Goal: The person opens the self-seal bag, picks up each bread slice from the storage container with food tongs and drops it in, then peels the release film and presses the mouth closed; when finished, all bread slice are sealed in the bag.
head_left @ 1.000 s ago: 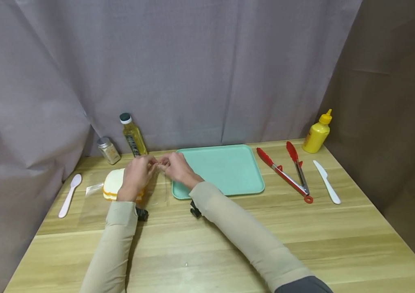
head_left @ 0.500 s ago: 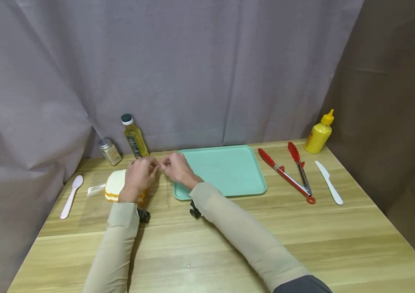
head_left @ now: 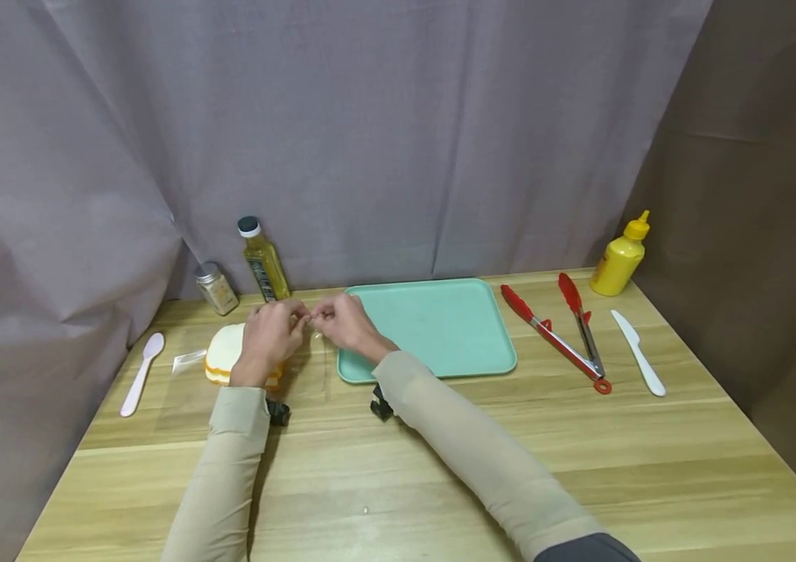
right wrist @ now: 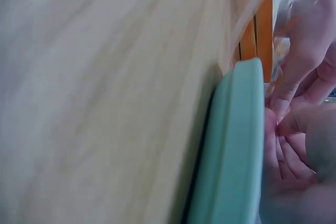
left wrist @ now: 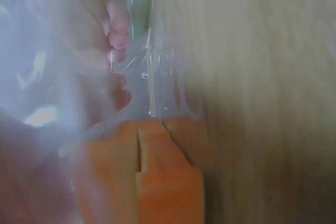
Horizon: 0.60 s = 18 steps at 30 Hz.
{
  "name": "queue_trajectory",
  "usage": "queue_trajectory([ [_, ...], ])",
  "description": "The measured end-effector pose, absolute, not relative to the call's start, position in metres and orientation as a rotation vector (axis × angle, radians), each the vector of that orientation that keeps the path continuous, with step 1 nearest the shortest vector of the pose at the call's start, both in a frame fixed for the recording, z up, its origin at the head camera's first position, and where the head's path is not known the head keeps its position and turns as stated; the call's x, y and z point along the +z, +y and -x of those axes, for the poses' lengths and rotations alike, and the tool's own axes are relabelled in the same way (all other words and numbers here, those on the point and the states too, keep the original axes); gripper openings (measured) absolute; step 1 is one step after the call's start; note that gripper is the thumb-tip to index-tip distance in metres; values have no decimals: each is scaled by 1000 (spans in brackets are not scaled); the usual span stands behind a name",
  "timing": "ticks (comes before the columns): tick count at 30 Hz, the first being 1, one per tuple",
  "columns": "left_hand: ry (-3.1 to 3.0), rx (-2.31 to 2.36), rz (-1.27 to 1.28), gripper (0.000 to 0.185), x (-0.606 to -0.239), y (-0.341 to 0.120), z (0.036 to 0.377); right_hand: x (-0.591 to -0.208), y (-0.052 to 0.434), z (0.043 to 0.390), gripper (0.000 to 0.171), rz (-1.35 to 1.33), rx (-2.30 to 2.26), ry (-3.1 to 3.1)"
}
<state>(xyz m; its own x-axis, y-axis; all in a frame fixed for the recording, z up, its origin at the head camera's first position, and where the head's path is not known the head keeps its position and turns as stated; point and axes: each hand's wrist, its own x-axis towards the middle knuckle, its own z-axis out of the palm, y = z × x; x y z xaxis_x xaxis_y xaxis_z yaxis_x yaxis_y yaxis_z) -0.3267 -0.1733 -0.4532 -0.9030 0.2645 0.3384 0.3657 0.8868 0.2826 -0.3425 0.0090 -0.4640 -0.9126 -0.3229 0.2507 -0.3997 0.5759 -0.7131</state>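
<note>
A stack of bread slices (head_left: 224, 348) with orange crusts lies at the left of the table inside a clear plastic bag (left wrist: 139, 77). Over the right end of the stack, my left hand (head_left: 267, 337) pinches the bag's plastic between thumb and fingers. My right hand (head_left: 346, 321) meets it fingertip to fingertip and pinches the same plastic, above the left edge of a mint-green tray (head_left: 436, 332). In the right wrist view both sets of fingertips touch by the tray's rim. Exactly what lies between the fingertips is too small to tell.
A white spoon (head_left: 141, 376) lies left of the bag. Behind it stand a seasoning jar (head_left: 216, 289) and an oil bottle (head_left: 264, 267). Right of the tray are red tongs (head_left: 563, 343), a white knife (head_left: 638, 353) and a yellow squeeze bottle (head_left: 619, 261). Curtains hang behind.
The whole head view shifts slightly to the right. Both hands stay together at the bag with only small finger movements, and the plastic below them changes its folds.
</note>
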Motion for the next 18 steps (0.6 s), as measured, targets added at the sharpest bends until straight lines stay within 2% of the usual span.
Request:
queue_trajectory([
  [13,-2769,-528,466,14,-452,-175,329,-464,10,343,20,-559,1413,-2657],
  [18,-2764,-553,458,19,-453,-175,329,-464,11,337,16,-489,1526,-2627],
])
